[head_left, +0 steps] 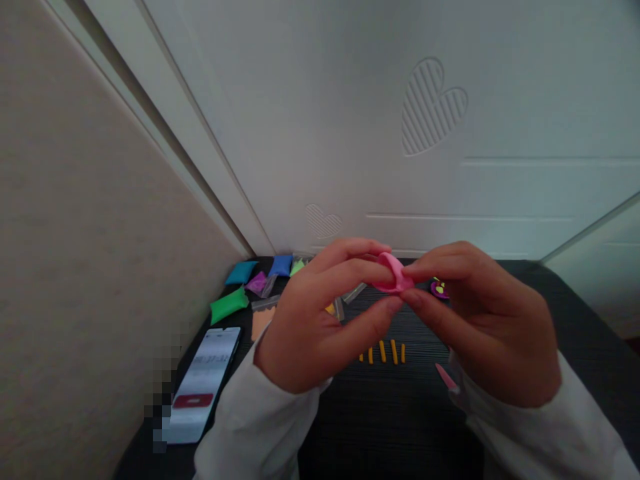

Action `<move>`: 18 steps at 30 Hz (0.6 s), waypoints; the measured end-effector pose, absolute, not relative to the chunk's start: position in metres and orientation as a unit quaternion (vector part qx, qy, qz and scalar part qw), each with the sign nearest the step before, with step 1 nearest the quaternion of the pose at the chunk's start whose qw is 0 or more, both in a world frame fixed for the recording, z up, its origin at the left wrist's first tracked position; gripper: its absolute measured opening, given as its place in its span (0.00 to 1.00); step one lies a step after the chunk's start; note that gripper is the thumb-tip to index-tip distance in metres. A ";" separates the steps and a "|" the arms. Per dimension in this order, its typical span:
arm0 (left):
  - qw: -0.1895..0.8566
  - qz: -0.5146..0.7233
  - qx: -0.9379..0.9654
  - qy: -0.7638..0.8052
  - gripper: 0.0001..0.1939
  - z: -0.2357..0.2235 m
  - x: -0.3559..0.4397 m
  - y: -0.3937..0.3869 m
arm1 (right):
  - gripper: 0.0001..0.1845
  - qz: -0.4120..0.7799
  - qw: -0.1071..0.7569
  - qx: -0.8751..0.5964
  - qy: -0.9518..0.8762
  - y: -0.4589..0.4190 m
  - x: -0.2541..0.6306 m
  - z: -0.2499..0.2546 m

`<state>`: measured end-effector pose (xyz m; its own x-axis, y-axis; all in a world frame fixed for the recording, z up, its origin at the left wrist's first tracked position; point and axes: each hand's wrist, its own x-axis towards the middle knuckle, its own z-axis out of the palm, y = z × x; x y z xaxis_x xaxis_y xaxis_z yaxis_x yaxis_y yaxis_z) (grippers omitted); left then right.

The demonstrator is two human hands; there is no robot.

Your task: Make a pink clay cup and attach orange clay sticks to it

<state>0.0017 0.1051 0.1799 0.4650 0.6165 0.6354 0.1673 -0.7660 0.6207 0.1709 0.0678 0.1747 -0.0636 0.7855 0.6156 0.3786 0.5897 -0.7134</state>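
A small flattened piece of pink clay [394, 273] is pinched between both hands above a dark mat [400, 413]. My left hand [320, 313] grips its left side with thumb and fingers closed. My right hand [480, 320] pinches its right edge. Just behind the right fingers lies a small purple clay piece with yellow marks [439, 289]. Several short yellow clay sticks [383, 352] lie in a row on the mat below the hands. A pink tool tip [446, 377] shows by my right wrist.
Small bags of coloured clay lie at the mat's far left: green [229, 305], teal [241, 272], blue [281, 265], purple [259, 283], orange [262, 321]. A phone [203, 383] with a lit screen rests at the left edge. A white embossed panel [430, 133] rises behind.
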 end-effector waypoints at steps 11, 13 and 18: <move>0.210 0.457 0.824 0.260 0.08 0.180 0.002 0.105 | 0.09 0.244 0.561 -0.392 -0.687 0.071 0.169 0.172; 0.206 0.456 0.827 0.258 0.07 0.181 0.002 0.105 | 0.09 0.283 0.569 -0.382 -0.671 0.072 0.169 0.172; 0.244 0.462 0.820 0.235 0.06 0.180 0.001 0.107 | 0.12 0.378 0.578 -0.341 -0.637 0.074 0.169 0.171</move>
